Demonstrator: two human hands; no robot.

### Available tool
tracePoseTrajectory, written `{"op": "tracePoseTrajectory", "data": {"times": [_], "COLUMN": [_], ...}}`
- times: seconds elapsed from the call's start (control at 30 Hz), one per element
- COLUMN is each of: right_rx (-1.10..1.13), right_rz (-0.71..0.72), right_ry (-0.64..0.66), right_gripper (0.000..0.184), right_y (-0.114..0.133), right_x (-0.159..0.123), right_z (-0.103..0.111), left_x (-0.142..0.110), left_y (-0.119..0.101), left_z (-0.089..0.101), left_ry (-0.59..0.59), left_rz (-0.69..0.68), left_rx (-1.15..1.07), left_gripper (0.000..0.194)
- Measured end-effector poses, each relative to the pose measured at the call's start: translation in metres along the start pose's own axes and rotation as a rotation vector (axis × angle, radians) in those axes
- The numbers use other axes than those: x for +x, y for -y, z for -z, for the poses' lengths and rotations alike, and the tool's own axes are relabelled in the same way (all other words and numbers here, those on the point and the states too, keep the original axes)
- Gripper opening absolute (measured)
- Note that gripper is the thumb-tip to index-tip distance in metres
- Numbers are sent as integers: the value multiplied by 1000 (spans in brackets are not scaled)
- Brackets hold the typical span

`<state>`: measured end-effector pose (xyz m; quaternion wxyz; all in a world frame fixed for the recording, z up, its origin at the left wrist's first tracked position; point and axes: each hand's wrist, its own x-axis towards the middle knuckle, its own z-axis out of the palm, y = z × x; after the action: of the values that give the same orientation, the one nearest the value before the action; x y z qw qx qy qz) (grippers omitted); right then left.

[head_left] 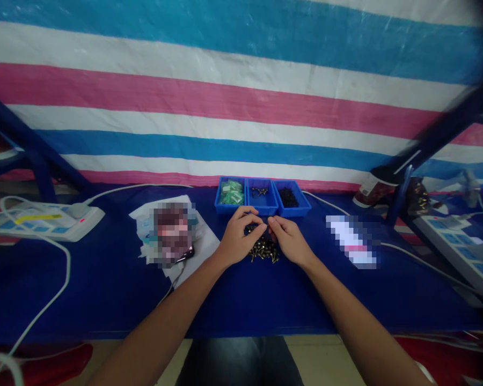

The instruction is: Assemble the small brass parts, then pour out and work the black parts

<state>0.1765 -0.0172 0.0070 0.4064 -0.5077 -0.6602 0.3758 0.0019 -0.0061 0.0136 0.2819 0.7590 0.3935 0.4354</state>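
My left hand (pixel 241 236) is closed, thumb and index finger curled together over a pile of small brass-coloured metal parts (pixel 264 253). Facing it, my right hand (pixel 287 238) pinches thumb against fingertips at the pile's right side. Whatever sits between the fingertips is too small to make out. Just beyond the hands stand three blue bins in a row. The left bin (pixel 218 209) holds green and clear pieces (pixel 231 193), the middle bin (pixel 261 203) a few brass-coloured parts (pixel 260 191), and the right bin (pixel 304 210) small black parts (pixel 288 197).
Left of my hands, paper and plastic packaging (pixel 145 212) lies on the blue table (pixel 257 305). A blurred-out phone-like object (pixel 352 241) with a cable is at the right. Power strips (pixel 80 222) with white cables sit at both sides. A striped sheet (pixel 241 96) hangs behind.
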Motion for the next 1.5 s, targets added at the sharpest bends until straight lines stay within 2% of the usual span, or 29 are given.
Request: {"op": "tracePoseTrajectory", "data": {"times": [0.13,0.2,0.33,0.43,0.47,0.5,0.63,0.77,0.9,1.03,1.23,1.4,1.5], "right_rx": [54,76,190,149,73,-20,-403,-606,-657,-656,-577,-456,-286], "right_rz": [-19,-23,-46,-89,-89,-79,-45,-22,45,91,73,57,20], "right_ry": [19,19,-100,-244,-272,-278,-125,77,173,196,174,86,19], "right_gripper": [45,45,34,65,67,62,28,18,12,19,23,21,20], "right_y": [4,5,0,-9,-12,-15,-16,-12,-10,-11,-15,-13,-12], "right_x": [0,0,4,8,9,8,3,-2,-4,-5,-3,-1,1], "right_z": [1,1,0,1,3,4,12,17,17,18,18,21,22], "left_x": [-1,-1,2,6,7,8,8,5,4,3,3,3,2], "left_y": [-1,-1,4,11,12,14,16,15,15,15,14,11,5], "left_z": [-1,0,6,10,11,11,6,2,0,-1,0,2,2], "left_ry": [10,-24,-249,-383,-401,-407,-355,-263,-207,-198,-191,-184,-114], "left_rz": [-2,17,93,162,183,197,173,185,179,158,168,147,66], "left_rx": [-4,-8,6,17,15,12,18,46,64,79,84,95,115], "left_gripper": [15,15,24,31,31,29,17,12,11,11,11,8,9]}}
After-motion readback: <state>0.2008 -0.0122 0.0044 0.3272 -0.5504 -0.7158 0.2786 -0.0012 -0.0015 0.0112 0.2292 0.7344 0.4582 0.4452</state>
